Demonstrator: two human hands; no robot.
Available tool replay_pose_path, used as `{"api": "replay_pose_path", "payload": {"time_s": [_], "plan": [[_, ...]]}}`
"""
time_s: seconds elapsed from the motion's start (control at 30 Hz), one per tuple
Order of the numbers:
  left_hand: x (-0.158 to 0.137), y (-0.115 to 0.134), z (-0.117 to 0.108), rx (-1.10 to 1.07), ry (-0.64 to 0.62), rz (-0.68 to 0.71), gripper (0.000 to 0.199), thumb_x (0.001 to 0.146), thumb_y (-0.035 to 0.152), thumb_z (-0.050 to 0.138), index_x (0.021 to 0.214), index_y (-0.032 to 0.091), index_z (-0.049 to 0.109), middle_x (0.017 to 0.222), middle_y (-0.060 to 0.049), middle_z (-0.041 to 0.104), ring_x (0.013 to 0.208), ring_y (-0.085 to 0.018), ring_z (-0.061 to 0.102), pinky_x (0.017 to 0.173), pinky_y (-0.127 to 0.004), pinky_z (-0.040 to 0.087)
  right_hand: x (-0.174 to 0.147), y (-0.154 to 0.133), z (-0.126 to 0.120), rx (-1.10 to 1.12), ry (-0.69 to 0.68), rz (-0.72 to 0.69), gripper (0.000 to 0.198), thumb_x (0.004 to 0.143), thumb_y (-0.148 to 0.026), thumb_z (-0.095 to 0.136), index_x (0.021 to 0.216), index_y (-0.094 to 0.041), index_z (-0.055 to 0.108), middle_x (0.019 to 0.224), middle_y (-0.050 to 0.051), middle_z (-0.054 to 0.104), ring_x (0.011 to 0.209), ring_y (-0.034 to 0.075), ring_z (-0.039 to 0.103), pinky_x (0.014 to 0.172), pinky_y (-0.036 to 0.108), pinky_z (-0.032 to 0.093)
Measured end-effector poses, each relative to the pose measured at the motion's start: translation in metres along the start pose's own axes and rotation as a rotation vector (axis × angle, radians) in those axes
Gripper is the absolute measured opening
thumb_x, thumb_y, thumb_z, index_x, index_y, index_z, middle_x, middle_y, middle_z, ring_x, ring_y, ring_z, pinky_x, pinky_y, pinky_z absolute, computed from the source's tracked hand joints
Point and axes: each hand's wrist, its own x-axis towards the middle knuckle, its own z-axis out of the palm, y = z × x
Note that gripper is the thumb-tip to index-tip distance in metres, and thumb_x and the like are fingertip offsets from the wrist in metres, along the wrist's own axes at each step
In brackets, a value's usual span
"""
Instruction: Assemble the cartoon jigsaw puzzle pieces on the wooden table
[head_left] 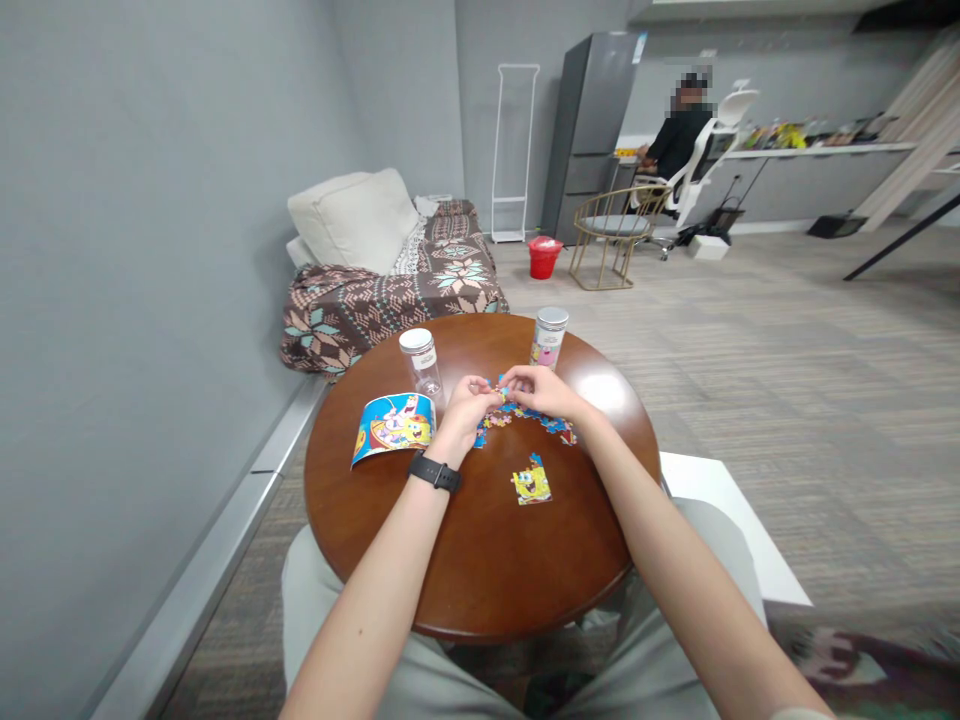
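Over a spread of loose jigsaw pieces (559,426), my two hands meet near the middle of the round table. My left hand (466,408), with a black watch on the wrist, has thumb and fingers pinched on a small jigsaw piece (499,397). Close against it, my right hand (546,392) is also closed, its fingertips at the same small piece and partly hiding it. Nearer to me lies a joined yellow section of the jigsaw (532,485) showing a cartoon face. A curled picture sheet (395,422) rests left of my left hand.
A clear jar with a white lid (421,362) stands at the back left of the brown table (480,560). Behind my right hand is a second lidded jar (549,338). A covered couch (390,290) borders the table's far side. A person (675,140) sits farther off.
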Motion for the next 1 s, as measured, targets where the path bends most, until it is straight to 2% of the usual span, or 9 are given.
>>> {"api": "replay_pose_path", "payload": {"time_s": [0.2,0.63,1.0], "plan": [[0.001,-0.001,0.002,-0.049,-0.007,0.016,0.032,0.059,-0.004,0.062,0.077,0.017,0.046,0.060,0.007,0.055,0.054,-0.007,0.056,0.059,-0.020,0.045,0.000,-0.002,0.000,0.022,0.042,-0.008,0.019,0.074,-0.022,0.060,0.091,-0.013,0.064,0.065,0.001,0.062,0.056,0.012,0.055,0.055,0.024,0.044],[-0.001,0.001,0.001,-0.043,0.005,-0.005,0.037,0.054,-0.010,0.060,0.076,0.017,0.047,0.062,0.008,0.052,0.053,-0.006,0.054,0.058,-0.020,0.045,-0.002,-0.002,0.000,-0.024,0.047,0.002,0.017,0.077,-0.028,0.060,0.086,-0.014,0.063,0.064,0.000,0.061,0.057,0.012,0.055,0.058,0.025,0.045],[-0.009,0.009,0.007,-0.021,-0.011,-0.102,0.030,0.069,-0.010,0.056,0.079,0.017,0.045,0.061,0.006,0.054,0.053,-0.007,0.059,0.062,-0.021,0.050,-0.002,-0.005,-0.001,-0.023,0.026,0.016,0.018,0.078,-0.032,0.062,0.080,-0.015,0.060,0.061,-0.001,0.059,0.054,0.011,0.053,0.054,0.024,0.043]]}}
